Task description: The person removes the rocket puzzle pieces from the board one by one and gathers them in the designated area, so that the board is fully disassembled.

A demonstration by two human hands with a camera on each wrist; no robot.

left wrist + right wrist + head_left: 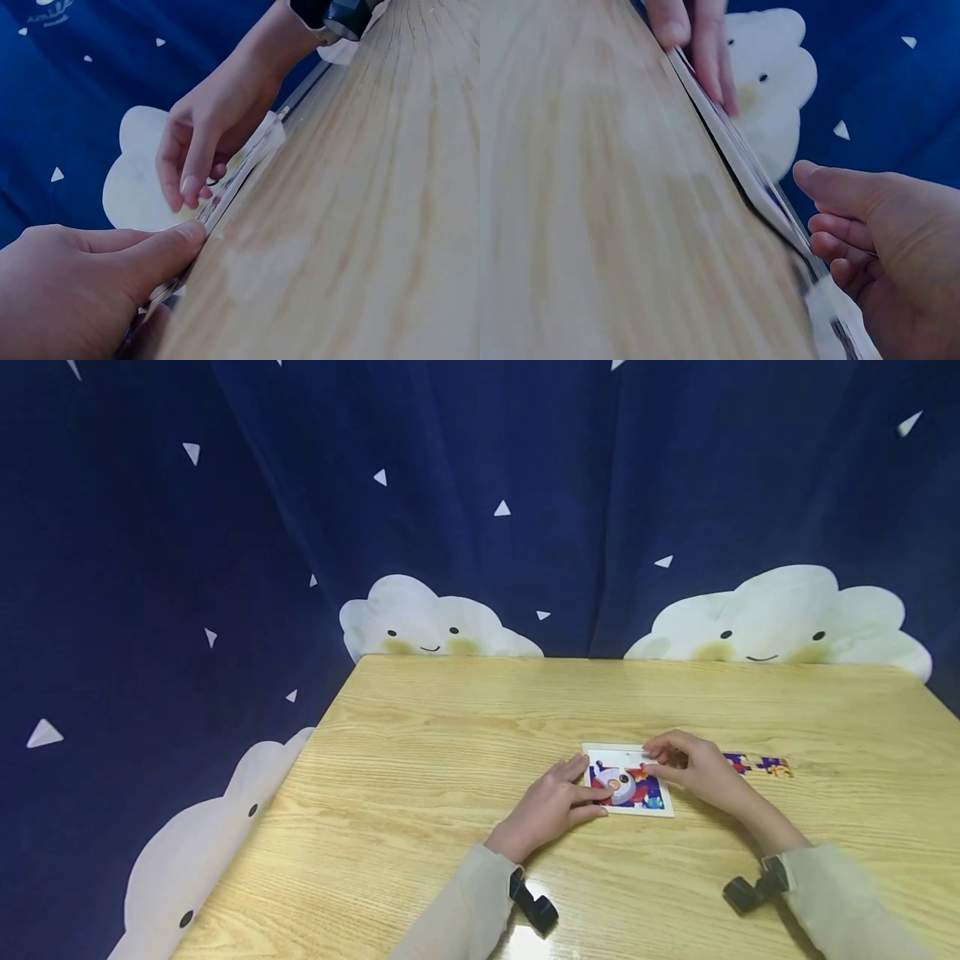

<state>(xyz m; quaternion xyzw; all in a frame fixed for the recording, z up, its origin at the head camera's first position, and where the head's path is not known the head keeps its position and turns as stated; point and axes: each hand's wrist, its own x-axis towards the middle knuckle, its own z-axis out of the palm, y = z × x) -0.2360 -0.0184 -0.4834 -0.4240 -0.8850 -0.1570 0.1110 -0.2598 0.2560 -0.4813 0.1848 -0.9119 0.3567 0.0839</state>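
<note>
A white-framed jigsaw puzzle lies on the wooden table in the head view, showing a white cartoon figure on purple. Its upper strip is bare white. My left hand rests on its left side, with fingers extended over the picture and the thumb by the lower edge. Above the upper right corner is my right hand, thumb and index finger apart, its other fingers curled. No piece shows between them. In the right wrist view the right hand is beside the frame's edge, seen nearly edge-on.
Loose jigsaw pieces lie right of the puzzle, partly behind the right hand. The wooden table extends around them. A dark blue curtain with white clouds hangs behind and to the left.
</note>
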